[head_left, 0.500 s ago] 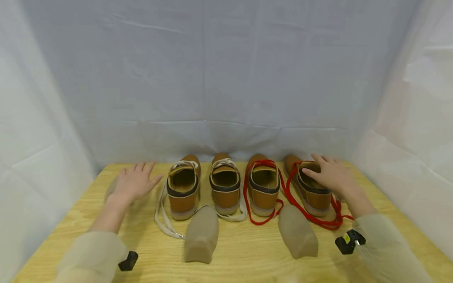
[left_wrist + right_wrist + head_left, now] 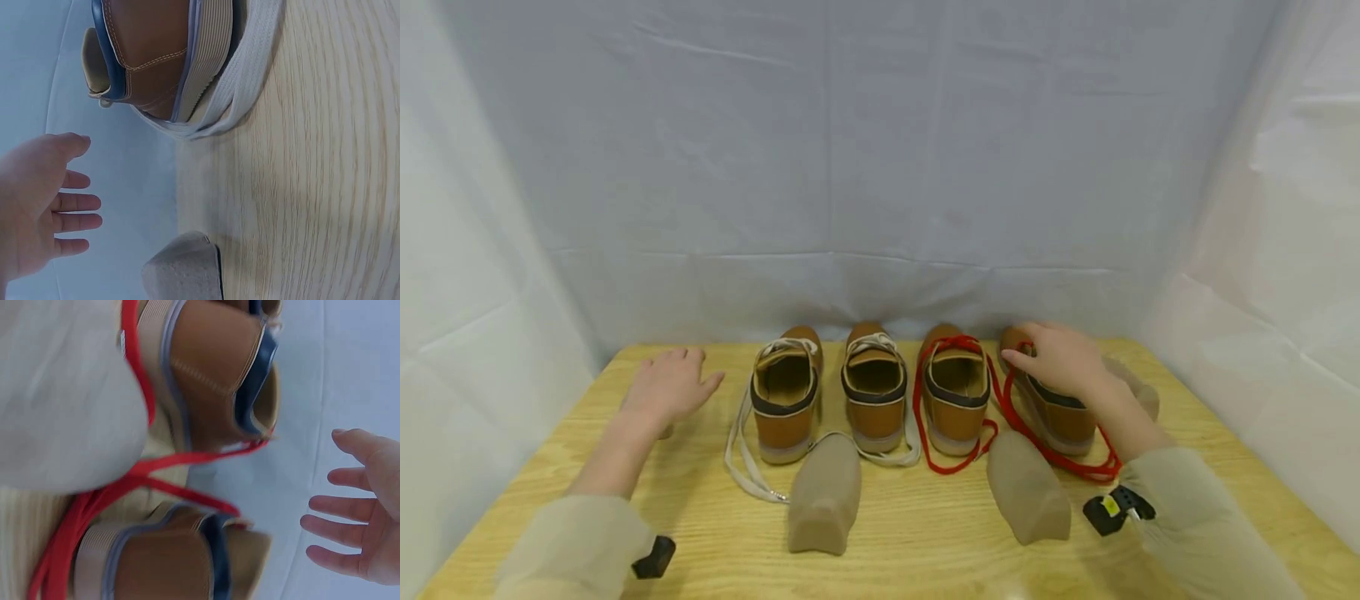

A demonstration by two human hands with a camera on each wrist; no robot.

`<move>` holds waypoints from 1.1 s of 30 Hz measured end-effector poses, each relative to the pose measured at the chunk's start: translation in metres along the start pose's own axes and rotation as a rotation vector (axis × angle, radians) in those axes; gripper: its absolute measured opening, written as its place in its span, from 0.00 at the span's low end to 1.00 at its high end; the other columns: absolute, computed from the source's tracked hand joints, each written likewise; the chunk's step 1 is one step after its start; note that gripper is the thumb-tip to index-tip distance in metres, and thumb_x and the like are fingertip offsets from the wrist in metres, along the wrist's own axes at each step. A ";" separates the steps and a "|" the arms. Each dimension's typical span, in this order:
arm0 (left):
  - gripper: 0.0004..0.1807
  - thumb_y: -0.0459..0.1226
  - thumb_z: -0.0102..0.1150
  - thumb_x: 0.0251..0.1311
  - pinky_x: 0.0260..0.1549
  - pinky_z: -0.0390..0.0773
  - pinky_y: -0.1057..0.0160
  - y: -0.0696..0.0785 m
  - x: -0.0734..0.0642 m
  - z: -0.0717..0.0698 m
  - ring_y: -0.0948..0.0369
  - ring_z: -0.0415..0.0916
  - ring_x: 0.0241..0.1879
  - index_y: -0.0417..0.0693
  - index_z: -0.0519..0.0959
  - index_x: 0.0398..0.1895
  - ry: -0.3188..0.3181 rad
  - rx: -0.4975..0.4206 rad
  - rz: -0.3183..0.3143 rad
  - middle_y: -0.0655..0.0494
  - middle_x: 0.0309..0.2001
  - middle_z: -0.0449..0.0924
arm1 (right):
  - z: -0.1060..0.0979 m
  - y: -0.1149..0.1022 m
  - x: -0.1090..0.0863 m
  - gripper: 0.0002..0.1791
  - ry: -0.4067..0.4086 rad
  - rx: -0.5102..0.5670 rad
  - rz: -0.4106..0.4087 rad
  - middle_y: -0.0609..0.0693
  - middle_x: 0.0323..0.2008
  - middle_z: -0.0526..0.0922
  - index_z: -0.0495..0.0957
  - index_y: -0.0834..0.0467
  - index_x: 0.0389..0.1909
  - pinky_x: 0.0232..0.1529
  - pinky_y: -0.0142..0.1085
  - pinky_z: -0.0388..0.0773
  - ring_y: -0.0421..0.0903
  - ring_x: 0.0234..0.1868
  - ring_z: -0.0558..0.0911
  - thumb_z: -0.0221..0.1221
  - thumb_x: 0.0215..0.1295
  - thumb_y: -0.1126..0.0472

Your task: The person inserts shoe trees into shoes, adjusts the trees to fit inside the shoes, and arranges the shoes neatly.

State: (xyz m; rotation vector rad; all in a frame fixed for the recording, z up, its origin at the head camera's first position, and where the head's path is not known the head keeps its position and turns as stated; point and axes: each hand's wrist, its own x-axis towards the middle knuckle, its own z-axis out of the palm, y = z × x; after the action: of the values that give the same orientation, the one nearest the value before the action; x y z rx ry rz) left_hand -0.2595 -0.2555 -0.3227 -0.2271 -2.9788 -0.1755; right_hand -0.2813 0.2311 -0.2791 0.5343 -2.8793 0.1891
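Observation:
My left hand [image 2: 666,385] hovers over the left part of the table, fingers extended and holding nothing. Partly hidden beneath it lies a beige toe-shaped form [image 2: 184,269]. To its right stands a brown shoe [image 2: 786,429] with white laces. My right hand [image 2: 1058,358], also empty, is spread above the rightmost brown shoe [image 2: 1063,423], which has red laces [image 2: 1093,473] and is partly covered by the hand in the head view. Both hands show straight, parted fingers in the wrist views.
Between the hands stand another white-laced shoe [image 2: 876,412] and another red-laced shoe [image 2: 957,417]. Beige toe-shaped forms lie in front, one at left [image 2: 825,496], one at right [image 2: 1028,487]. Another form [image 2: 1138,387] sits beyond my right wrist. White cloth [image 2: 880,167] surrounds the wooden table [image 2: 925,542].
My right hand has moved left across the rightmost shoe, uncovering a beige form at the far right. The left hand has shifted slightly left. The shoes stay in place.

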 end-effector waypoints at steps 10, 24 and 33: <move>0.20 0.42 0.50 0.63 0.34 0.73 0.44 -0.007 0.000 -0.007 0.39 0.73 0.35 0.29 0.75 0.29 0.066 0.062 0.037 0.35 0.31 0.75 | -0.004 -0.039 0.015 0.25 0.008 0.017 -0.083 0.58 0.52 0.76 0.75 0.59 0.56 0.49 0.53 0.71 0.57 0.53 0.74 0.55 0.64 0.47; 0.18 0.39 0.39 0.63 0.24 0.71 0.50 -0.028 -0.008 0.002 0.52 0.68 0.24 0.48 0.63 0.14 0.059 -0.021 -0.021 0.49 0.22 0.70 | 0.000 -0.095 0.037 0.18 -0.039 0.028 -0.226 0.52 0.45 0.79 0.79 0.54 0.49 0.34 0.42 0.76 0.48 0.40 0.79 0.60 0.61 0.51; 0.25 0.43 0.41 0.64 0.40 0.69 0.40 -0.044 -0.014 0.012 0.32 0.68 0.44 0.26 0.70 0.47 0.048 -0.003 -0.062 0.26 0.46 0.70 | 0.008 -0.126 0.042 0.22 -0.108 -0.008 -0.265 0.49 0.52 0.76 0.76 0.51 0.55 0.40 0.44 0.76 0.48 0.46 0.78 0.60 0.60 0.49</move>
State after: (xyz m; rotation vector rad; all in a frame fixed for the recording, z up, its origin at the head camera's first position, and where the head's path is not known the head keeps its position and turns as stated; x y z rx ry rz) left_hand -0.2547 -0.2993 -0.3414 -0.1287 -2.9400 -0.1900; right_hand -0.2748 0.0987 -0.2669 0.9423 -2.8707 0.1090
